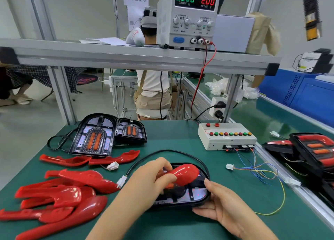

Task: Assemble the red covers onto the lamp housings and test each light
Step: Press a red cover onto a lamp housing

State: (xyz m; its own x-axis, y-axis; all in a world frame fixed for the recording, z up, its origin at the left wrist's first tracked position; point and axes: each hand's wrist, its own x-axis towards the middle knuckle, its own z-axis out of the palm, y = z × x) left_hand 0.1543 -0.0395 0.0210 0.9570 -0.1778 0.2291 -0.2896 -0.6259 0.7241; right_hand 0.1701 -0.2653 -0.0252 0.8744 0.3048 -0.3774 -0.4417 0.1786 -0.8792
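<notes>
A black lamp housing (182, 198) lies on the green table in front of me. My left hand (153, 178) pinches a red cover (186, 174) and holds it over the housing's upper part. My right hand (216, 203) grips the housing's right rim, thumb on top and fingers underneath. A black cable (166, 151) loops from the housing to a white connector (121, 181). Several loose red covers (59, 198) are piled at the left. Two more housings (97, 135) with orange lenses stand behind them.
A white test box (226, 136) with coloured buttons sits at the right, with thin wires (258, 167) trailing from it. A power supply (188, 17) stands on the upper shelf. Finished lamps (310, 149) lie at the far right. A person (151, 88) sits beyond the bench.
</notes>
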